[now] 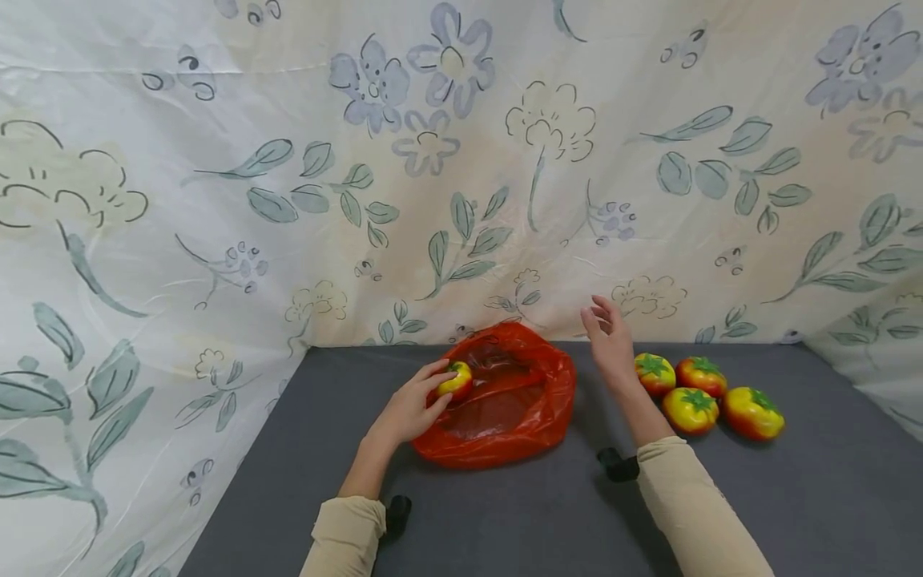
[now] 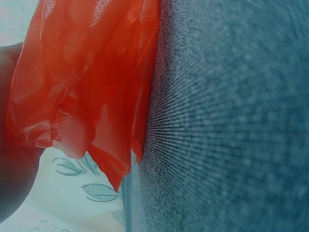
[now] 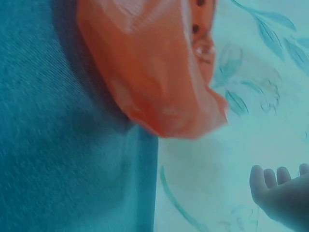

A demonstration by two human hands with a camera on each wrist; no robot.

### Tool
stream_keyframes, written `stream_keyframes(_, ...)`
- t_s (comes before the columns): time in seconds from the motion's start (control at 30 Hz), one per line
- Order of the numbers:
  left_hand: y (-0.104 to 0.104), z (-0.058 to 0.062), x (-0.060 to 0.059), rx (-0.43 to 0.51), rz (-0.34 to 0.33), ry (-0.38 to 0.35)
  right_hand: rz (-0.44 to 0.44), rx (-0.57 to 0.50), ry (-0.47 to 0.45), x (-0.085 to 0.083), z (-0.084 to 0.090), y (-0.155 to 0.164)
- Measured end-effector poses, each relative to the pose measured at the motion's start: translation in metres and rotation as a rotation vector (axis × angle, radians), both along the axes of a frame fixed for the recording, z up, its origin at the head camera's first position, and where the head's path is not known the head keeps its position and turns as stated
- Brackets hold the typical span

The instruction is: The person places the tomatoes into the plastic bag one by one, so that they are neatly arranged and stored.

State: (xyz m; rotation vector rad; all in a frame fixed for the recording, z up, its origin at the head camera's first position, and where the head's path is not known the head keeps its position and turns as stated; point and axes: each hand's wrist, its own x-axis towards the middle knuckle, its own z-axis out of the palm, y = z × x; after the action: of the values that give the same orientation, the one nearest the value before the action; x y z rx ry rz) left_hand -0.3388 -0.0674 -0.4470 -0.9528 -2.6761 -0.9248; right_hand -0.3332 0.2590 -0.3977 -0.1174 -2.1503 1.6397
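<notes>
Red plastic bag (image 1: 505, 401) lies open-mouthed on the grey table (image 1: 505, 521), against the floral cloth (image 1: 216, 200). Your left hand (image 1: 414, 409) curls its fingers round a yellow-red tomato (image 1: 457, 380) at the bag's nine o'clock rim. Your right hand (image 1: 609, 340) hovers empty at the bag's two o'clock, fingers relaxed and spread, touching nothing. Four more tomatoes (image 1: 692, 409) sit clustered at the bag's three o'clock, just beside your right wrist.

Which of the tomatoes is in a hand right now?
The tomato at the red bag's left rim, held by the left hand. The other four lie loose, right of the empty right hand.
</notes>
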Motion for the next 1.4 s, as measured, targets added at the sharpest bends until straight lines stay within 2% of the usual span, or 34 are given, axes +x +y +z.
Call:
stream_keyframes(0.37, 0.001, -0.001, 0.000, -0.001, 0.010, -0.016, -0.114, -0.401, 0.054, 0.007, 0.015, 0.030)
stream_keyframes(0.53, 0.001, -0.001, 0.000, 0.013, -0.001, 0.004, -0.114, -0.569, 0.069, 0.013, 0.021, 0.044)
stream_keyframes(0.7, 0.002, -0.001, 0.000, 0.018, -0.003, 0.011, -0.110, -0.739, 0.126, 0.017, 0.020, 0.063)
stream_keyframes(0.8, 0.002, -0.002, 0.000, 0.015, 0.004, 0.017, -0.132, -0.763, 0.170, 0.010, 0.009, 0.080)
stream_keyframes(1.03, 0.002, -0.002, -0.001, 0.027, 0.000, 0.027, -0.153, -0.791, 0.312, -0.017, -0.033, 0.142)
stream_keyframes(1.17, 0.002, -0.005, -0.004, 0.018, -0.008, 0.059, -0.195, -0.808, 0.325, -0.011, -0.034, 0.154)
stream_keyframes(1.3, 0.002, -0.006, -0.005, 0.022, -0.007, 0.058, -0.247, -0.868, 0.313, 0.005, -0.021, 0.155)
stream_keyframes(1.4, 0.003, -0.005, -0.005, 0.035, -0.004, 0.031, -0.236, -0.913, 0.334, 0.008, -0.030, 0.173)
